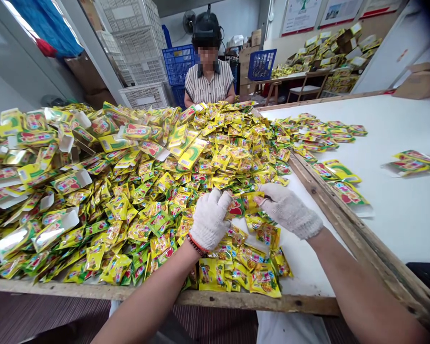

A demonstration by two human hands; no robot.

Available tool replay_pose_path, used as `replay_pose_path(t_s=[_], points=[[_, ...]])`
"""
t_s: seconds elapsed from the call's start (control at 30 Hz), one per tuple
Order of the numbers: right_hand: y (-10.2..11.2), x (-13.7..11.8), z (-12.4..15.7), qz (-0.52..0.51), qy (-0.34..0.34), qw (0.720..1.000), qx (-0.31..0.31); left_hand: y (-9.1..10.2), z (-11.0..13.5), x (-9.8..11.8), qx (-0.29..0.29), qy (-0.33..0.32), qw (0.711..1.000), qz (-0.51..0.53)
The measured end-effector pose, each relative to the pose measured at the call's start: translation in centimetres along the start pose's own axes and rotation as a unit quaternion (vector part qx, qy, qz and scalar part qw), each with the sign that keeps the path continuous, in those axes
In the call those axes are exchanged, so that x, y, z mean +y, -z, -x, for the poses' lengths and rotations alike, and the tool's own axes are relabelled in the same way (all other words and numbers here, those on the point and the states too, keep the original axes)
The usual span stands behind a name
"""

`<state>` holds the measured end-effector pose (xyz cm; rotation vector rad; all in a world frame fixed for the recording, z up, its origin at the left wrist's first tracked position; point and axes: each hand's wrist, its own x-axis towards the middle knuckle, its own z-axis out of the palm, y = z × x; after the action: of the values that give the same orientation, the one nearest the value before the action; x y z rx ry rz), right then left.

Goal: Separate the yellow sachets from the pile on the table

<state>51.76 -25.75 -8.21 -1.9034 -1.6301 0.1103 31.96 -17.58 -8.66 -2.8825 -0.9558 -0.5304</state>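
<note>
Both my hands wear white knitted gloves with bare fingertips, close together over a heap of small yellow-and-green sachets (150, 191). My left hand (210, 220) is closed on a small printed carton (236, 206) with red and green on its face. Beside it, the fingers of my right hand (290, 210) pinch a yellow packet (251, 201) that meets the carton; whether it sits partly inside cannot be made out. More sachets (263, 279) lie just below my hands, near the table's front edge.
Empty cartons with open flaps (68, 181) lie on the heap at left. A wooden strip (329, 205) divides the white table (397, 224); filled-looking cartons (347, 193) lie beyond it. A person (209, 79) sits across. Plastic crates (143, 62) stand behind.
</note>
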Motion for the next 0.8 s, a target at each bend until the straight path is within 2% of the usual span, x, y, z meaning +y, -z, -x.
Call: replay_pose_path(t_s=[0.17, 0.33, 0.43, 0.5, 0.57, 0.7, 0.8], points=[[-0.7, -0.4, 0.2, 0.056, 0.005, 0.998, 0.021, -0.2, 0.2, 0.2, -0.011, -0.015, 1.0, 0.003], [-0.9, -1.3, 0.4, -0.024, -0.051, 0.997, 0.055, -0.5, 0.0, -0.2, -0.01, -0.019, 0.999, 0.04], [-0.9, -1.8, 0.4, -0.034, -0.047, 0.997, 0.047, -0.5, 0.0, -0.2, -0.009, -0.03, 0.998, 0.047], [-0.8, -2.2, 0.4, -0.065, -0.038, 0.997, -0.005, -0.5, 0.0, -0.2, -0.013, -0.041, 0.998, 0.053], [-0.4, -2.5, 0.3, -0.139, -0.068, 0.985, -0.074, -0.5, 0.0, -0.1, -0.014, -0.038, 0.998, 0.055], [0.6, -2.6, 0.4, -0.234, -0.14, 0.955, -0.12, -0.6, -0.1, -0.4, -0.001, -0.01, 0.999, 0.046], [0.4, -2.7, 0.8, -0.308, -0.169, 0.909, -0.225, -0.8, 0.0, -0.4, -0.001, -0.026, 0.999, 0.047]])
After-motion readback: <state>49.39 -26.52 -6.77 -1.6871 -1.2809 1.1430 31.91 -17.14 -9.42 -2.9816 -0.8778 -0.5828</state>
